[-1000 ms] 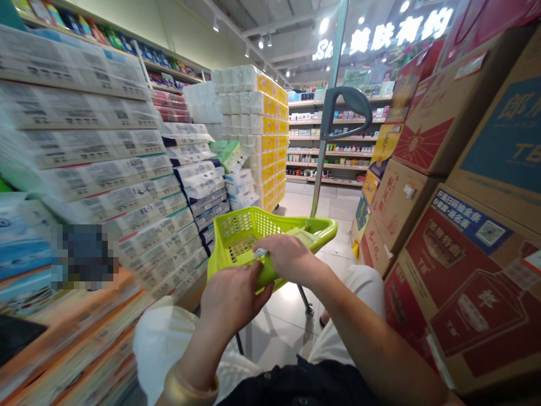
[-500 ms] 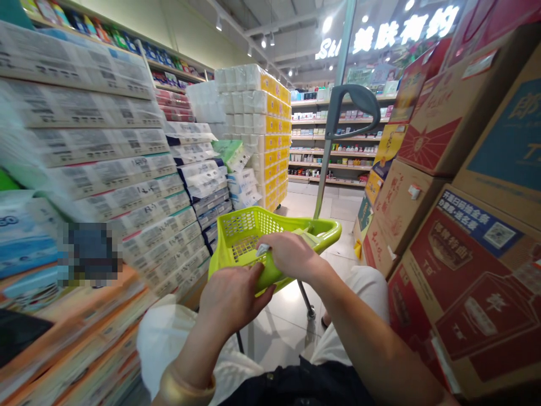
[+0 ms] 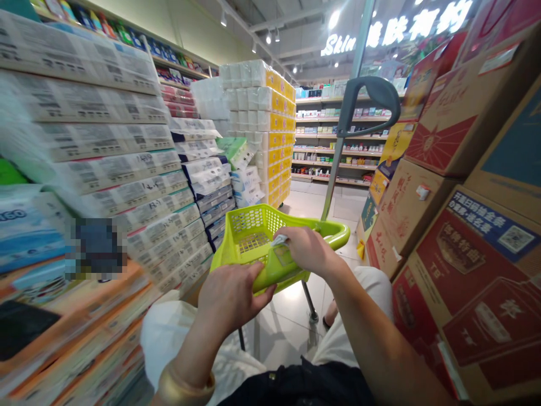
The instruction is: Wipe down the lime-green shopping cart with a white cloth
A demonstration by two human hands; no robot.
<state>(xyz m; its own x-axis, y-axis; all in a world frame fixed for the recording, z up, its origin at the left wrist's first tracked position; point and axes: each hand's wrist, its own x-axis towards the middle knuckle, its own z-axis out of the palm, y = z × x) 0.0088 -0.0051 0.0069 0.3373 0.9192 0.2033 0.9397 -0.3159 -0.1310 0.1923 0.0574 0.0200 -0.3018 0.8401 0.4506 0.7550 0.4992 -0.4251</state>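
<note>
Head view: hands [image 3: 230, 299] [image 3: 306, 251] on lime basket [image 3: 249, 225] (perforated plastic).

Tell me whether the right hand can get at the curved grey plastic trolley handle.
Probably yes: the right hand is above the lime-green plastic basket, and nothing stands between it and the curved grey plastic trolley handle. It pinches a small white item, though.

Lime-green perforated plastic shopping basket [image 3: 252, 234], slightly tilted, seen from above
</note>
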